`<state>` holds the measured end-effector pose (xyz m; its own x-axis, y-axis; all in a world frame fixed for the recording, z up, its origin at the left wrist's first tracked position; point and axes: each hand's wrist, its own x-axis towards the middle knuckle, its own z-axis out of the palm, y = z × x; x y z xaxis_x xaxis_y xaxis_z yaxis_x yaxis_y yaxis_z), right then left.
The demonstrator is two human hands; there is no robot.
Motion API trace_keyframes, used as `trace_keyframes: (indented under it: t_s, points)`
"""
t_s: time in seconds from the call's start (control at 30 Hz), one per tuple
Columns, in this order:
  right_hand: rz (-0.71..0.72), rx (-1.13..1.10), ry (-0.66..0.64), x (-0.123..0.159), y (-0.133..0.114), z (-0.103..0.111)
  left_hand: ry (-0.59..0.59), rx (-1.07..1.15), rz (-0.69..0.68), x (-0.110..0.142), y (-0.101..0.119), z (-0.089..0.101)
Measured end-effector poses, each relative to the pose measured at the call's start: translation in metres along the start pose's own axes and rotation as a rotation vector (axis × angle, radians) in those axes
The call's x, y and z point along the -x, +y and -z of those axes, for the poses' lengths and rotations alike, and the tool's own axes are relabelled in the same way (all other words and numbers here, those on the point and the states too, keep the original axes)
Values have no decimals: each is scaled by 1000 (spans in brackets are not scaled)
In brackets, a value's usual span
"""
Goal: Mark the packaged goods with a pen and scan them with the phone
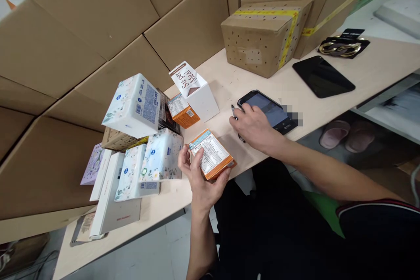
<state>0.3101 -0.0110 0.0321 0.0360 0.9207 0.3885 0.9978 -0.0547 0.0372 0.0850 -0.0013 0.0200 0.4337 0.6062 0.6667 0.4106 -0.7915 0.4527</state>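
Observation:
My left hand (206, 179) grips a small orange-and-white printed box (210, 153) by its sides, tilted at the table's front edge with a panel of fine print facing up. My right hand (251, 124) is curled round a dark, slim pen-like tool (233, 109), mostly hidden by the fingers. Beneath and beside that hand lies a black handheld device (269, 107) with a lit screen, its keys toward me. Just beyond the left hand stand a second orange box (183, 113) and a white box lettered "Su-per Meal" (205, 100).
Tissue packs (126, 105) are stacked at left, beside long white boxes (114, 205). A taped carton (256, 43) stands at the back against a wall of large cartons (131, 22). On the right lie a black tablet-like slab (323, 76) and gold-ringed hair ties (344, 47).

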Motion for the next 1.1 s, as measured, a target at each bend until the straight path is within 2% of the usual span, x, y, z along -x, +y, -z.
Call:
trace_keyframes:
  t_s: [0.17,0.3,0.37,0.43,0.5,0.6,0.67,0.77,0.97,1.1]
  points:
    - [80,32,-16,-2,3,-2,48,-11,-93,4,-5,-2]
    - [27,-31,136,3,9,-1,65,-40,-180,4,-5,-1]
    - [-42,-240,302,8,10,0,68,-57,-194,4,-3,1]
    - [-126,-553,486,13,5,3,63,-73,-211,3,-1,2]
    - [-195,-910,593,17,-5,5,47,-91,-226,1,1,2]
    - [-201,-1364,536,18,-25,6,23,-131,-215,-1,2,1]
    - [-158,-1521,440,15,-36,5,24,-151,-195,-1,2,0]
    - [-126,-1571,375,10,-43,3,27,-156,-179,0,1,-1]
    - [-193,-1586,421,11,-41,4,17,-165,-181,-1,0,-2]
    - [-141,-1484,405,11,-44,8,-5,-181,-170,-1,1,-3]
